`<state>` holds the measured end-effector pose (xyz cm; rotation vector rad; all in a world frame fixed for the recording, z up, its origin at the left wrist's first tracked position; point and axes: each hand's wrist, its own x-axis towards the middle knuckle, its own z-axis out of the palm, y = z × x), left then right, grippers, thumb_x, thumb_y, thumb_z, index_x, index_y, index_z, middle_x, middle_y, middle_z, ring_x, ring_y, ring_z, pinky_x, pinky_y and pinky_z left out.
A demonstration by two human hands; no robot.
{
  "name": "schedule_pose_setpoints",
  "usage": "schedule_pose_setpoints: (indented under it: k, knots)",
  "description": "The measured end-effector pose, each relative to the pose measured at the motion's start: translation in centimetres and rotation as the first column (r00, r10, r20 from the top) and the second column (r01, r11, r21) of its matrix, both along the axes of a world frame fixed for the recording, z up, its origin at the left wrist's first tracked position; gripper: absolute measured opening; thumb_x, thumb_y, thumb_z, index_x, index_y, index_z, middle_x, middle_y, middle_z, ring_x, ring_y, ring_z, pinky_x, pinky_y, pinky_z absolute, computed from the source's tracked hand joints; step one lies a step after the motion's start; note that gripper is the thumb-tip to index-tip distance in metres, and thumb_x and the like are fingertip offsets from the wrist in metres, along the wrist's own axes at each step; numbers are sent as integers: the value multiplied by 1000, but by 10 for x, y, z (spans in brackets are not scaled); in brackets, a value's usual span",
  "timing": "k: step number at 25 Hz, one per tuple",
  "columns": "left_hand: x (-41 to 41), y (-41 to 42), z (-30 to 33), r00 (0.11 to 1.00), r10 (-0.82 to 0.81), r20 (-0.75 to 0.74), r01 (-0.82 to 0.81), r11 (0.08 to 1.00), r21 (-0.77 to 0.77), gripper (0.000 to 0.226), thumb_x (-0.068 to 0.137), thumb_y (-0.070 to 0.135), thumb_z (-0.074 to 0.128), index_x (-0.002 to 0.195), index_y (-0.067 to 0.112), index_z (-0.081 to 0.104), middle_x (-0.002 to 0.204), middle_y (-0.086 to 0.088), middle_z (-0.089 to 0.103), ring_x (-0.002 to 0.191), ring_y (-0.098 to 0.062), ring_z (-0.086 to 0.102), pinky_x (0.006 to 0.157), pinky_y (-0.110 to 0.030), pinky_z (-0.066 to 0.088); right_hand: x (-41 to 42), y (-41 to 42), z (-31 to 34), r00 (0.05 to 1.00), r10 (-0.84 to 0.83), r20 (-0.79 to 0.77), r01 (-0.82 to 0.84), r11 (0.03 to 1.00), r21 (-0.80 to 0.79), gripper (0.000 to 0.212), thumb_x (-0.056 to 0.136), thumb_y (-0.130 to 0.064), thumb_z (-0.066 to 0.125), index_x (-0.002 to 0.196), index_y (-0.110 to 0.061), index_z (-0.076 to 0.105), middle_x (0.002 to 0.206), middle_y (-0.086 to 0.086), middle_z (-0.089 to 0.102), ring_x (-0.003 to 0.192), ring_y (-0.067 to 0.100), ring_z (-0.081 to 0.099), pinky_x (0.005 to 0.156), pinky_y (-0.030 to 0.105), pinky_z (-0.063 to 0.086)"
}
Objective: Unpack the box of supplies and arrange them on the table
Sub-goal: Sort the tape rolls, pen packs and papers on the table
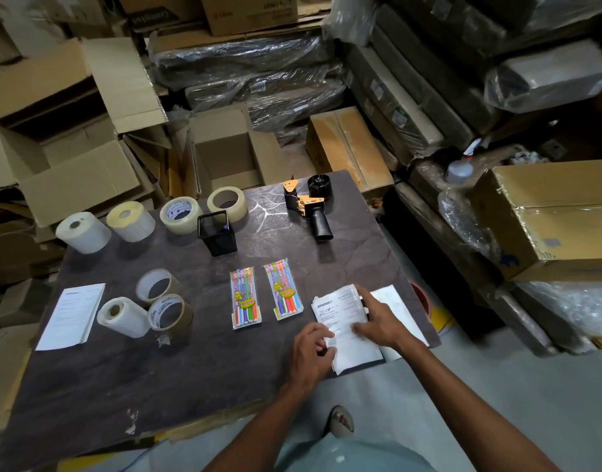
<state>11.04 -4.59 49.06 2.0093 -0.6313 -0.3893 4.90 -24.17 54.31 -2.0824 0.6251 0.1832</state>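
Note:
On the dark table (197, 362) both my hands rest on a stack of printed white papers (340, 313) near the right front edge. My left hand (310, 352) grips the stack's near left corner and my right hand (378, 321) presses on its right side. Two packs of coloured pens (245, 299) (283, 290) lie just left of the papers. Further left are brown tape rolls (158, 286) (170, 313), a white label roll (122, 316) and another paper sheet (71, 315).
Along the table's far side stand two white label rolls (83, 232) (131, 221), two clear tape rolls (181, 215) (227, 203), a black mesh pen cup (217, 233) and a tape dispenser (310, 204). An open cardboard box (231, 158) sits behind the table. Stacked cartons surround it.

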Motion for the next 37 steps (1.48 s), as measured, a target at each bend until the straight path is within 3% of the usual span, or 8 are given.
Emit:
schedule_pose_setpoints:
  k: [8,13,18,22,26,31,34,37]
  knots:
    - [9,-5,31,974,128,-186,-146,985,-87,49,68,14,86,111,29,67,104,10,66,75,-8,68,61,-23,58,-11,-4,8,953,-301,45,284,933,222,65,79,-1,73,136,-26,53,120,-2,66,109,11,63,79,25,58]
    - [5,-39,48,925,-30,-378,-24,990,-138,79,80,9,77,143,39,41,108,6,67,81,-10,71,75,-28,59,-19,-32,23,925,-378,31,350,883,314,47,82,8,69,125,-10,63,111,8,74,100,21,71,74,26,59]
    - [-13,-67,53,896,-113,-429,89,993,-76,76,80,8,70,141,39,37,108,6,66,87,-5,69,82,-28,58,-31,-63,9,898,-433,-78,440,878,189,42,79,4,66,117,-12,68,109,6,74,98,22,71,91,45,58]
    - [-21,-75,45,885,-159,-439,190,981,29,76,78,17,70,145,33,37,118,7,64,86,-6,71,84,-31,59,-44,-65,-2,913,-383,-140,384,923,-19,44,74,-7,65,116,-18,69,111,3,74,98,22,68,91,40,56]
    - [-26,-73,46,919,-129,-374,180,978,105,67,81,14,71,142,22,48,125,1,56,79,-6,68,75,-11,53,-49,-60,-23,895,-430,-123,395,889,-233,50,64,-26,61,112,-15,70,106,11,72,99,32,64,86,37,54]
    - [-27,-74,49,939,-204,-276,263,945,197,55,86,16,72,137,7,54,122,-2,49,87,-8,62,73,0,43,-37,-38,-10,863,-458,-211,390,871,-297,59,73,-29,55,130,-14,50,125,16,50,123,35,42,97,53,47]
    - [-22,-77,52,928,-263,-263,322,922,214,50,87,22,73,133,9,58,116,0,45,104,-8,54,87,-11,46,-28,-29,0,835,-482,-264,389,858,-335,62,82,-32,60,137,-12,40,133,14,43,126,38,45,96,58,48]
    - [-19,-80,50,927,-329,-183,368,893,260,38,84,21,67,122,15,67,111,0,55,111,-13,51,94,-26,51,-28,-31,3,823,-473,-315,378,870,-316,83,68,-50,70,135,-15,36,133,13,42,122,37,49,94,53,50]
